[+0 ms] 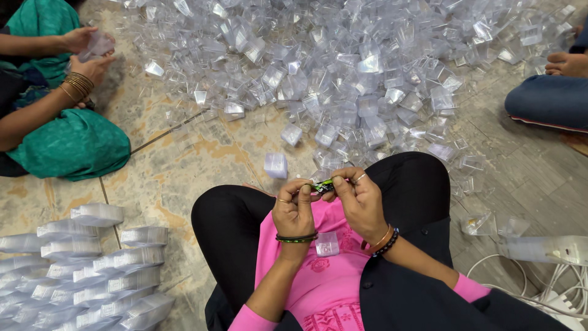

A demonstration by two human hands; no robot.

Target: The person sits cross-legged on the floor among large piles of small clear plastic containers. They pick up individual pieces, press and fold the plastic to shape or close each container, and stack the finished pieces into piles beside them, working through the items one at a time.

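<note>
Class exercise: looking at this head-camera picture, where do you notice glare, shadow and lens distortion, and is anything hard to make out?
Head view: even, soft light; the pile of clear plastic pieces glints white; a faint shadow lies beside the co-worker's hands; edges bow from the wide lens; the small green item pinched between left hand and right hand is too small to identify.

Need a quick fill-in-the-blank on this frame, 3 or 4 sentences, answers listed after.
1. The left hand and right hand together pinch a small ____ object.
2. A single clear plastic box rests on the person's ____ shirt.
3. The big heap of clear boxes lies on the ____.
4. The nested stacks of clear boxes lie at the person's ____ side.

Missing words: green; pink; floor; left
</note>
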